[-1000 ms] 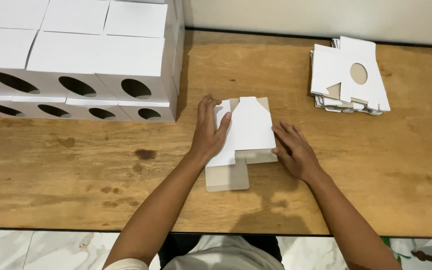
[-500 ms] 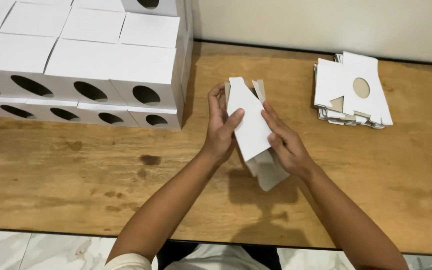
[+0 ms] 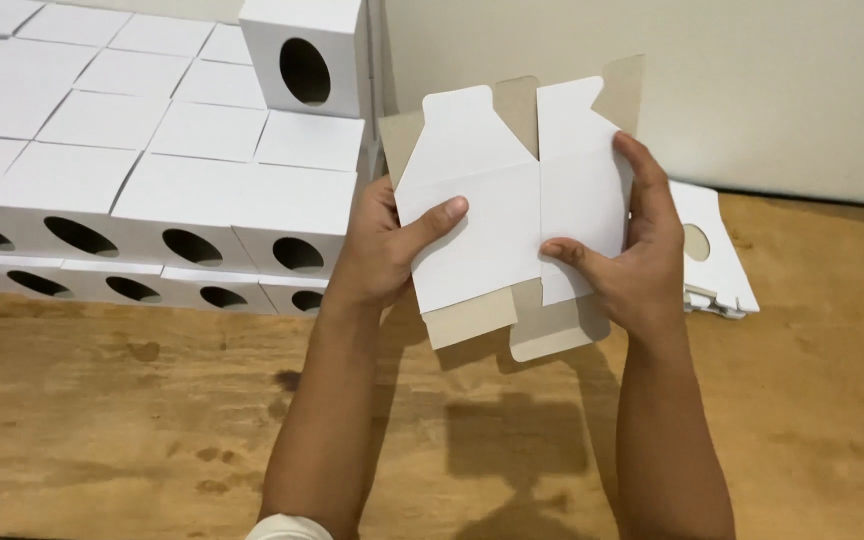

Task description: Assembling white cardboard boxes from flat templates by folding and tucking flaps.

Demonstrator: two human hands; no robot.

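Both my hands hold one white box blank (image 3: 512, 215) up above the wooden table (image 3: 152, 430): left hand (image 3: 382, 245) and right hand (image 3: 632, 250) pinch its sides. Flaps open, still unfolded, I judge. Finished boxes (image 3: 152, 190) stacked left; flat blanks (image 3: 717, 260) remain right.

White flat carton blank (image 3: 512, 215) held upright, flaps open, above table.

Even, fairly bright indoor light is falling from above and slightly behind, casting a soft-edged shadow of the arms and the cardboard blank (image 3: 512, 215) onto the wooden bench (image 3: 152, 430). Nothing is glaring. Focus is holding sharp throughout, though the far-left edge is perhaps bending slightly.
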